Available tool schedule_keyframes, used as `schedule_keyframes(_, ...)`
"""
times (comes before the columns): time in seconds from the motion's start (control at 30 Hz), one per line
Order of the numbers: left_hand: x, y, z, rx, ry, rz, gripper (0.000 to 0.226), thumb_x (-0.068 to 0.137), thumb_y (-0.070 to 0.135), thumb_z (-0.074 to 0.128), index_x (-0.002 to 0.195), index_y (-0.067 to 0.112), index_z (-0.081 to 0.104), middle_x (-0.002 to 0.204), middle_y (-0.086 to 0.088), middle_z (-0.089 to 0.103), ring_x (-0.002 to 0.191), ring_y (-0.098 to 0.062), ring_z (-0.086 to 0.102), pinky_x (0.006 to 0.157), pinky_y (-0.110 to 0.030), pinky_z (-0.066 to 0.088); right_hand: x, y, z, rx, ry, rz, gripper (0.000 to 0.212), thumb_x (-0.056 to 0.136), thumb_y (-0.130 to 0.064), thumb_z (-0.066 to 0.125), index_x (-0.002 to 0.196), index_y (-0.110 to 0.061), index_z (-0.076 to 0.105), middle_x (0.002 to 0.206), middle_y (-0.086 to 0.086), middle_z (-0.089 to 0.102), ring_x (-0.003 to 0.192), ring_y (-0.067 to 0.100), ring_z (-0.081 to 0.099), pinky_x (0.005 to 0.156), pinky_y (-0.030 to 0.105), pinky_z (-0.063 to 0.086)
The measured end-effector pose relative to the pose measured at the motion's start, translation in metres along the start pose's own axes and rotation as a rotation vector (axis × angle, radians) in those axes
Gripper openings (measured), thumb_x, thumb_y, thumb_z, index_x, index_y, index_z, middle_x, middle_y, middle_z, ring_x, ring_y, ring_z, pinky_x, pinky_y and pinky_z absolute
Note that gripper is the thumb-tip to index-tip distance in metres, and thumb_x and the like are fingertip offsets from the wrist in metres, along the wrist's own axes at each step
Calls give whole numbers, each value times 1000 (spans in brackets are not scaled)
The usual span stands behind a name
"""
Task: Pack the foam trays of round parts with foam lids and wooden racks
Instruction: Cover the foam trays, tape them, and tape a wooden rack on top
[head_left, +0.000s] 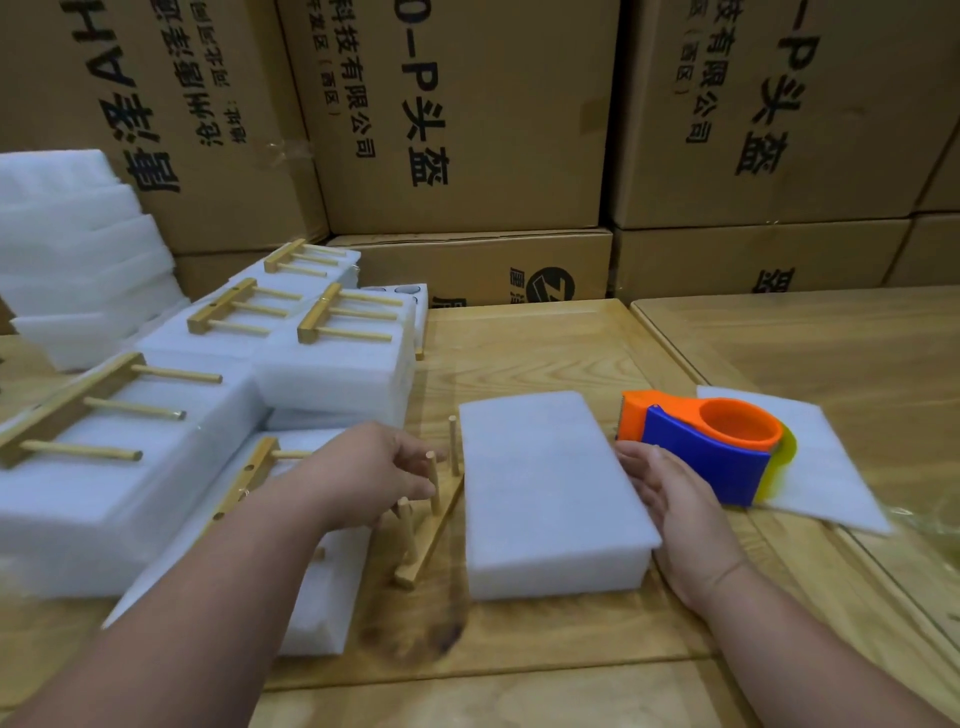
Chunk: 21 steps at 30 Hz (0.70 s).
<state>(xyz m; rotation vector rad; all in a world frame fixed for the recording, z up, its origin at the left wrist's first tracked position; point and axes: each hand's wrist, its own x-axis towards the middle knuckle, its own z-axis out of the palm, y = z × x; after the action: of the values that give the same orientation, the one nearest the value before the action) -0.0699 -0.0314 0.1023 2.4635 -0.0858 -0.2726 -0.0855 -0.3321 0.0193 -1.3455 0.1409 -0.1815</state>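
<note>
A wall of stacked cardboard cartons (467, 114) printed with black characters fills the back of the view, and in front of it runs the pale wooden surface (571, 353) on which everything lies. On the left side of the surface stand many packed foam trays (332, 374), white blocks set close together in rows, each with a wooden rack (345, 319) lying flat on top, pegs pointing right; behind them a leaning pile of loose foam sheets (78, 234) rises against the cartons. Near the middle lies one foam tray (561, 564) covered by its foam lid (545, 467), the lid sitting square on top so that the round parts are hidden. To its right, a thin foam sheet (831, 467) lies flat with an orange and blue tape dispenser (701, 447) resting on it, just beside the lidded tray. Just left of that tray stands a loose rack (431, 525) with its pegs upright and its base bar on the surface. The left hand (384, 473) reaches to this rack, fingers curled round one of its upright pegs. The right hand (670, 499) lies with straight, relaxed fingers against the right edge of the lid, holding nothing.
</note>
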Motion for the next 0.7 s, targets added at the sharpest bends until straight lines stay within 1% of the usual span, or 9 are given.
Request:
schedule_keyframes(0.1,1,7,0,94,37,27,15,91,28,74,81,39,76,81,17,74,72,-8,70,52,-17,48,0,0,0,-19,5,5,33,108,-30,41,113,-16,71,105,-3,79,98,7,73,79,25,53)
schedule_keyframes(0.17,1,10,-5,144,83,58,12,96,28,69,86,34,72,81,13,73,74,-6,69,66,-23,53,0,0,1,-15,7,10,33,109,-29,41,114,-15,71,105,-2,79,99,9,73,79,25,53)
schedule_keyframes(0.27,-3,20,-18,173,191,103,14,101,25,58,91,33,63,92,13,71,86,-9,66,81,-33,54,1,1,1,-9,16,14,33,109,-28,41,114,-14,71,104,-2,79,98,9,73,78,24,53)
schedule_keyframes(0.4,-11,55,-26,176,286,183,23,107,28,42,113,43,59,101,18,65,89,-8,61,72,-28,50,2,1,2,-21,27,10,33,109,-26,40,110,-16,72,102,-2,79,97,9,74,78,26,53)
schedule_keyframes(0.47,-11,76,-22,201,259,245,37,108,31,38,135,53,52,119,21,63,99,-13,62,73,-25,50,2,1,2,-33,20,11,33,109,-26,40,109,-16,72,102,-2,79,97,9,74,76,24,54)
schedule_keyframes(0.53,-6,95,-13,260,207,309,46,109,28,37,145,57,41,139,14,58,110,-20,64,86,-33,56,2,0,2,-45,16,10,34,109,-27,40,110,-17,72,102,-3,79,97,9,74,75,22,55)
schedule_keyframes(0.57,-3,104,-6,311,183,328,51,109,24,38,146,59,38,138,9,59,104,-21,66,86,-37,58,2,0,1,-43,14,8,34,109,-27,40,110,-16,72,103,-3,79,97,9,74,74,22,55)
schedule_keyframes(0.63,6,118,12,447,133,344,66,105,12,44,147,62,32,125,4,62,78,-16,63,72,-40,60,1,0,1,-24,17,9,34,109,-25,40,111,-14,72,103,0,79,98,12,74,73,21,56)
schedule_keyframes(0.7,16,130,32,574,76,380,83,97,1,52,150,60,27,117,8,62,69,-11,50,59,-34,50,1,0,0,-14,27,11,33,109,-24,41,110,-13,72,101,2,79,97,15,74,70,21,57)
